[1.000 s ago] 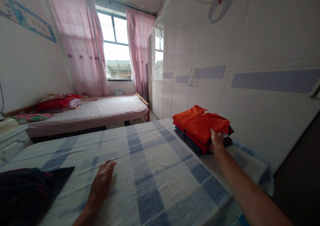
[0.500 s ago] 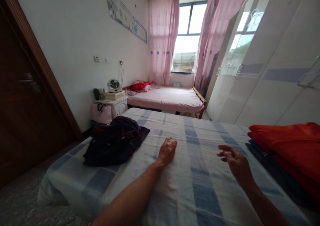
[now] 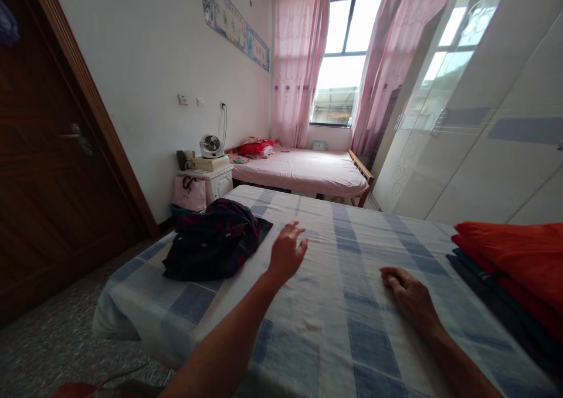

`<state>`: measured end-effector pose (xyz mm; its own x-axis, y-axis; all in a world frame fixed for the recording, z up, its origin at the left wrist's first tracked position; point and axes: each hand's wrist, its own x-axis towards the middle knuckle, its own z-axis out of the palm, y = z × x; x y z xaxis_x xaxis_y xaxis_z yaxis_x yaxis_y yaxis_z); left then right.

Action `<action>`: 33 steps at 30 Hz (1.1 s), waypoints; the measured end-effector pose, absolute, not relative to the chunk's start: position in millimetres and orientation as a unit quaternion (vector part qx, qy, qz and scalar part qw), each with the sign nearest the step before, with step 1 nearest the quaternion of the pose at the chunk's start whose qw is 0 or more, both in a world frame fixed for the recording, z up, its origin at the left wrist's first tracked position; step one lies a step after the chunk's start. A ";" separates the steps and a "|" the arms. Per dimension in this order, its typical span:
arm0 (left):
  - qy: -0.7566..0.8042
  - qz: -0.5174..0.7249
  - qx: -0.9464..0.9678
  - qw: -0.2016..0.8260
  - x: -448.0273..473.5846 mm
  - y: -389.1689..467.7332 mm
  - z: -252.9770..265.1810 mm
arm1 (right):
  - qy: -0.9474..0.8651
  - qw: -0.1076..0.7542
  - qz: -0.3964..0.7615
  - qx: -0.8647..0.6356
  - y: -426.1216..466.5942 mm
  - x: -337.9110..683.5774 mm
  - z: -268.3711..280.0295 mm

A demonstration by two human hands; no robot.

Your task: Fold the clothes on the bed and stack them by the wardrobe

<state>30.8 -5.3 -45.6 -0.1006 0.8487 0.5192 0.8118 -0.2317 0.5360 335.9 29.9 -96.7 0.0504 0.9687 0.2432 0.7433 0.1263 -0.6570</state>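
My left hand (image 3: 288, 248) is over the blue-and-white checked bedsheet (image 3: 316, 304), its fingers apart and nothing in them. Just left of it lies a dark garment (image 3: 215, 242) with red patterning and small shiny buttons, loosely heaped. My right hand (image 3: 409, 298) is low over the sheet, fingers curled together with the thumb alongside; I see nothing in it. To its right is a stack of folded clothes (image 3: 514, 257), orange on top with red, teal and dark layers beneath.
Beyond this bed stands a second bed (image 3: 303, 172) with a pink sheet. A white nightstand (image 3: 217, 184) holds a small fan (image 3: 212, 146), with a pink bag (image 3: 189, 193) beside it. White wardrobes (image 3: 466, 169) line the right, a brown door (image 3: 48, 169) the left.
My view has turned slightly left. My left hand has shifted toward the dark garment and its fingers have spread. The fingers of my right hand have drawn together.
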 end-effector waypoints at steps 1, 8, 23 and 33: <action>0.630 0.411 0.659 0.002 15.2 -10.6 -39.0 | -0.671 0.341 0.161 -0.638 29.8 335.8 -97.2; 0.720 0.409 0.558 -0.063 -105.2 -44.9 -45.3 | -0.675 0.344 0.160 -0.633 28.7 335.2 -98.0; 0.530 0.574 0.612 0.125 32.4 -25.1 28.8 | -0.672 0.335 0.167 -0.639 26.8 333.7 -93.1; 0.301 0.282 0.903 0.117 103.9 -95.8 -27.4 | -0.693 0.375 0.190 -0.585 18.9 333.6 -88.6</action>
<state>103.9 -95.8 -27.4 0.6593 0.6101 0.4394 0.4781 -0.7912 0.3813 333.6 18.9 -88.6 -0.0338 0.9540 0.2978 0.6692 0.2429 -0.7022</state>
